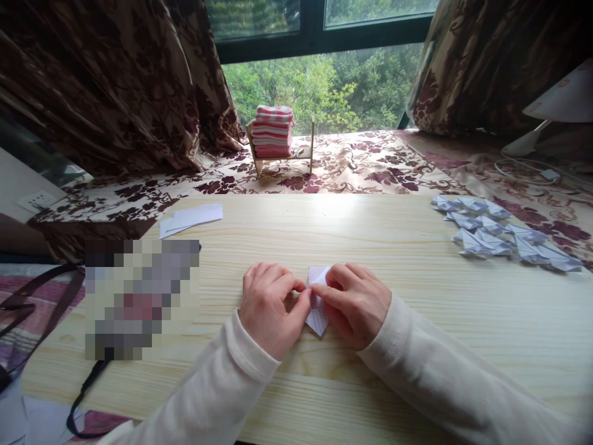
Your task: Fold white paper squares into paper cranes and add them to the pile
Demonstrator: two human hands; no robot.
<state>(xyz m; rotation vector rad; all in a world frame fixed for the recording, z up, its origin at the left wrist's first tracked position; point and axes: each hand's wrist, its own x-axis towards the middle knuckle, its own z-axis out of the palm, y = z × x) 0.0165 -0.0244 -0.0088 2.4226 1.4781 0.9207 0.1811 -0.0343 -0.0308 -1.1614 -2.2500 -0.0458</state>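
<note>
A small folded piece of white paper (317, 321) lies on the light wooden table, its lower end coming to a point and bearing faint printing. My left hand (273, 306) pinches its left edge between thumb and forefinger. From the other side my right hand (354, 303) presses on the paper, its forefinger meeting the left fingertips near the middle. The right thumb and the other right fingers are partly hidden. Both hands rest close to the tabletop, and part of the paper is covered by them.
Several folded paper pieces (491, 228) lie grouped at the table's (393, 383) far right. Flat white paper strips (197, 215) lie at the back left, near a pixelated object (143, 296) with a black strap. Beyond, a small wooden stand (303, 156) holds folded pink-and-white cloths (272, 131).
</note>
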